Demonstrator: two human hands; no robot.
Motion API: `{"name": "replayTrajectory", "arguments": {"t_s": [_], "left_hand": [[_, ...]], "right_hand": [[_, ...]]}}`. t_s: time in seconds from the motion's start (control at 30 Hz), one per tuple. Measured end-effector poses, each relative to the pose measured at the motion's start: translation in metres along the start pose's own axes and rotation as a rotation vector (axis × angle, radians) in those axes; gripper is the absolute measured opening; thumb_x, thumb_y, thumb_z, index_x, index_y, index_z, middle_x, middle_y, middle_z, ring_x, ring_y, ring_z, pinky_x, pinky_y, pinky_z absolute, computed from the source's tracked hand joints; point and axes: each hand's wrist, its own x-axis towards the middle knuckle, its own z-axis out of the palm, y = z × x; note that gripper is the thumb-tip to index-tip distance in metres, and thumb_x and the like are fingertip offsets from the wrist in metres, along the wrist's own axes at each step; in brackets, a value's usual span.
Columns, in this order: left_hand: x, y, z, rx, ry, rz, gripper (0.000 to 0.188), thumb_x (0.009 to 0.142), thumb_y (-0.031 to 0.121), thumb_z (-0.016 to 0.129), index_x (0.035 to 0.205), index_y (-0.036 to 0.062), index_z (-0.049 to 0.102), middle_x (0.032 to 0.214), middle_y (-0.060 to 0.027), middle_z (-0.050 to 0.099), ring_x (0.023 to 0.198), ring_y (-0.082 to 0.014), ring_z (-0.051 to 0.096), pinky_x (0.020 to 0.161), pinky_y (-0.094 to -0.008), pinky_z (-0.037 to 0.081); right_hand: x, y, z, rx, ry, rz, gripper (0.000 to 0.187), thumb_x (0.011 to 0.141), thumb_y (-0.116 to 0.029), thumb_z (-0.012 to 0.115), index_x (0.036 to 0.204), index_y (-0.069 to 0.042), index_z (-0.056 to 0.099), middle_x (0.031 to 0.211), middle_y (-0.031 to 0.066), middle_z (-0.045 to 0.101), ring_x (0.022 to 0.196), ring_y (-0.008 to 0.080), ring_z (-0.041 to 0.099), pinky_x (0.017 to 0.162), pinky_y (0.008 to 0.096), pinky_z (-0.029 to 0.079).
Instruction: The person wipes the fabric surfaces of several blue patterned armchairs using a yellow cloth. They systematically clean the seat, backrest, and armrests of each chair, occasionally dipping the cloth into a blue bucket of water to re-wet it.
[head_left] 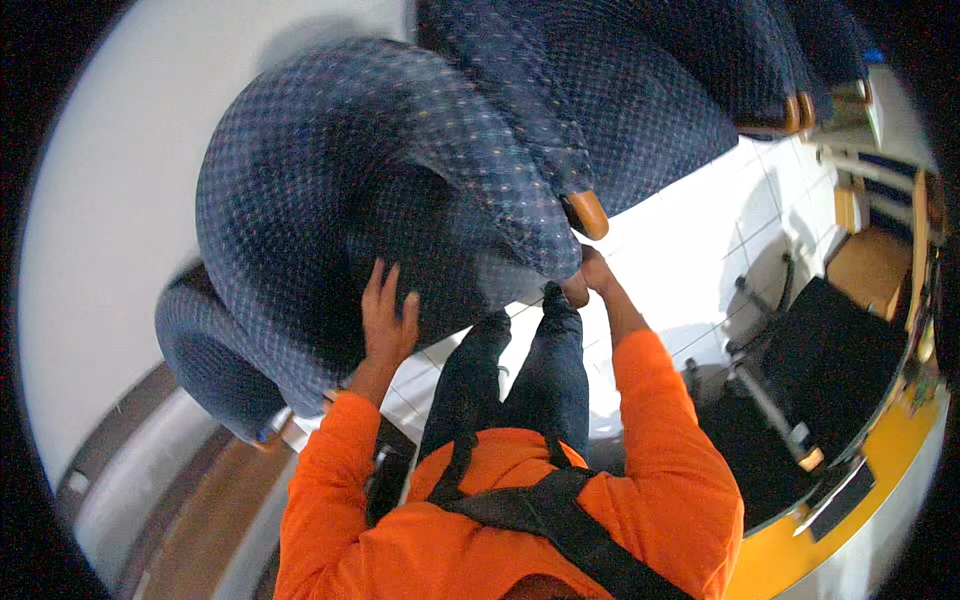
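A dark blue dotted armchair (330, 190) fills the middle of the view, against a white wall. My left hand (387, 315) lies flat on the front of its seat cushion, fingers spread. My right hand (588, 275) grips the chair's right armrest just under its orange wooden tip (588, 213). My orange sleeves and dark jeans show below the hands.
A second blue upholstered chair (640, 90) stands to the right of the first. The floor is white tile (700, 230). A black office chair (820, 350) sits at the right beside a yellow-edged desk (850, 520). Wooden furniture is at the far right.
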Motion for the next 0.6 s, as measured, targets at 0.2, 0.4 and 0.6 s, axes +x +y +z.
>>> {"name": "replayTrajectory", "arguments": {"t_s": [0.2,0.4,0.6], "left_hand": [[-0.219,-0.057,-0.02,0.02,0.02,-0.531,0.051,0.091,0.026,0.065,0.135,0.0024,0.055,0.143,-0.0293,0.046,0.131,-0.0454,0.045,0.111,-0.0527,0.033],[-0.343,-0.056,0.034,-0.341,-0.085,-1.08,0.063,0.091,0.041,0.066,0.134,-0.0041,0.055,0.131,-0.0272,0.059,0.123,-0.036,0.057,0.105,-0.0402,0.043],[-0.33,0.033,0.048,-0.362,-0.163,-1.136,0.063,0.091,0.044,0.064,0.138,0.0039,0.055,0.133,-0.0256,0.059,0.12,-0.0363,0.06,0.101,-0.0394,0.047]], "right_hand": [[-0.138,-0.111,-0.024,0.238,-0.1,0.386,0.041,0.1,-0.024,0.052,0.131,0.003,0.052,0.119,0.0146,0.064,0.104,0.0298,0.065,0.082,0.04,0.057],[-0.132,-0.17,-0.056,-0.045,-0.016,0.153,0.041,0.094,-0.039,0.06,0.115,-0.004,0.066,0.095,0.0121,0.072,0.088,0.0273,0.071,0.077,0.039,0.056],[-0.12,-0.179,-0.057,-0.095,0.37,-0.09,0.03,0.098,-0.011,0.057,0.123,0.006,0.056,0.116,0.0235,0.06,0.103,0.0343,0.062,0.091,0.0412,0.05]]}}
